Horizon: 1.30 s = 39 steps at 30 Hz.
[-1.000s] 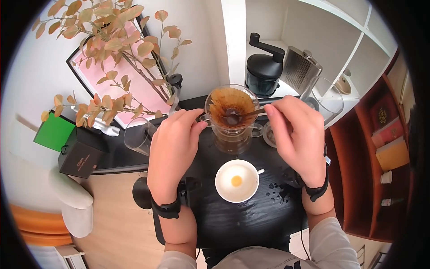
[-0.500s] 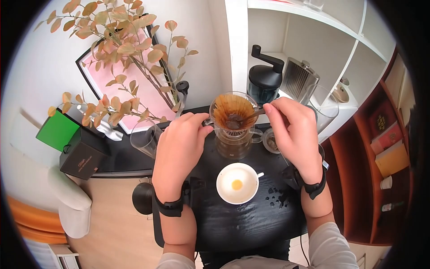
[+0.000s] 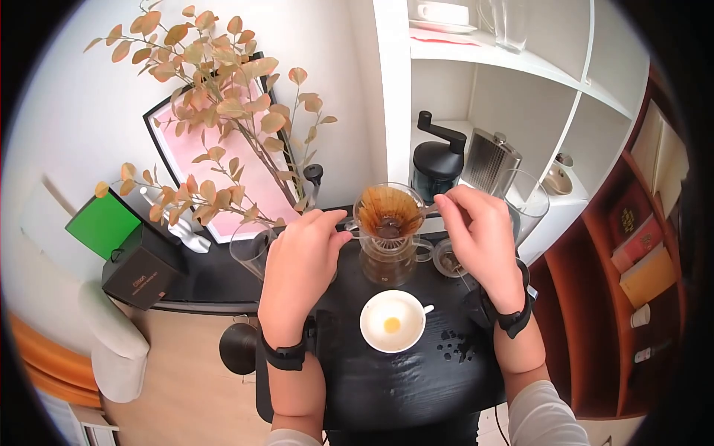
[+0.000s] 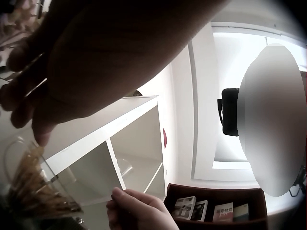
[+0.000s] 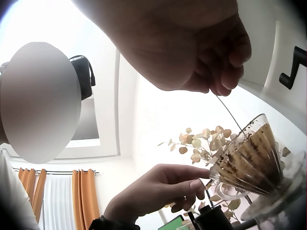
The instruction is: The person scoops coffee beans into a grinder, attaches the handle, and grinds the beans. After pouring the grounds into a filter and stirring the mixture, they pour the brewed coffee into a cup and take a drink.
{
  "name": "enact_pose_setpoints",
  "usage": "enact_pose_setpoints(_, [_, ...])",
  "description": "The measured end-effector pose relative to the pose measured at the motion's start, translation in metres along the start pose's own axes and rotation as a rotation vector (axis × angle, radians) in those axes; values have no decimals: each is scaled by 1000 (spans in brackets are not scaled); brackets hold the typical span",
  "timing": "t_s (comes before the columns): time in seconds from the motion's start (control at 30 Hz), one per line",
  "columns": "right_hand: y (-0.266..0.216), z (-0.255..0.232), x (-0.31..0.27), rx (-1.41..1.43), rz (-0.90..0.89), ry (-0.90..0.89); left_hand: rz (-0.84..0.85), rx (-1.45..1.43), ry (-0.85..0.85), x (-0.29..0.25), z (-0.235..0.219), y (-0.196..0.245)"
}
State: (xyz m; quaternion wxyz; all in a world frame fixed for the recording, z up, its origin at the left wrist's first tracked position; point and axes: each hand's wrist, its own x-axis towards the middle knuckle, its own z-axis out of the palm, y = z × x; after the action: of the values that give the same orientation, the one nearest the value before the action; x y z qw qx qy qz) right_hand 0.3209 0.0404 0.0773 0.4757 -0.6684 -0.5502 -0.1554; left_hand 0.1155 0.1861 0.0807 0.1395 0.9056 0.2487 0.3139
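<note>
A clear coffee dripper (image 3: 388, 215) lined with a stained brown filter stands on a glass carafe (image 3: 388, 266) of dark liquid. Dark wet grounds lie at the filter's bottom. My left hand (image 3: 303, 256) pinches the dripper's side handle between thumb and index finger. In the right wrist view the left index finger reaches the dripper's rim. From the other side my right hand (image 3: 480, 236) pinches a thin dark stick (image 5: 227, 111), whose line runs down to the dripper's rim. A white cup (image 3: 372, 327) with a little yellowish liquid sits on the table nearer my body.
Tall clear glasses stand left (image 3: 251, 253) and right (image 3: 526, 199) of the hands. A black hand grinder (image 3: 437, 165) and a steel flask (image 3: 491, 160) occupy the white shelf behind. Leafy branches (image 3: 253, 111) spread at back left. Water drops (image 3: 455, 346) wet the black table (image 3: 394, 386).
The head view has tilted up, so the scene sits lower. The stick shows deep in the filter earlier; now it shows only at the rim. My left hand keeps to the dripper's handle.
</note>
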Motion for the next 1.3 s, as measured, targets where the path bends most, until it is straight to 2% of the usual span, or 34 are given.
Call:
enact_pose_setpoints(0.1, [1,-1,1,105,74,46,7,5,47,0,-3,0])
enact_pose_setpoints(0.23, [4,0,4,141,48,94,15,-14,73,-1,-6,1])
enact_pose_setpoints(0.33, [4,-2,4,75,55,76,-11,10,36,-3,-7,1])
enact_pose_setpoints(0.43, [-1,-4,1,-57,-32,87,4,33,23,-5,-11,4])
enact_pose_setpoints(0.5, [-11,-9,-2,-128,-57,19,-27,-19,5,-5,-13,5])
enact_pose_setpoints(0.77, [-2,-5,2,-11,-70,66,4,-2,2,-4,-4,-1])
enact_pose_setpoints(0.93, [-6,-9,0,-126,-89,1,-27,-20,-26,-3,-5,0])
enact_pose_setpoints(1.0, [-12,-11,-1,-105,-90,-3,-46,15,-80,-3,-7,-1])
enact_pose_setpoints(1.13, [-14,-11,-1,-114,-112,48,-41,30,-81,-3,-6,-2])
enact_pose_setpoints(1.3, [-17,-8,-4,-186,-168,24,-43,30,-96,-3,-8,0])
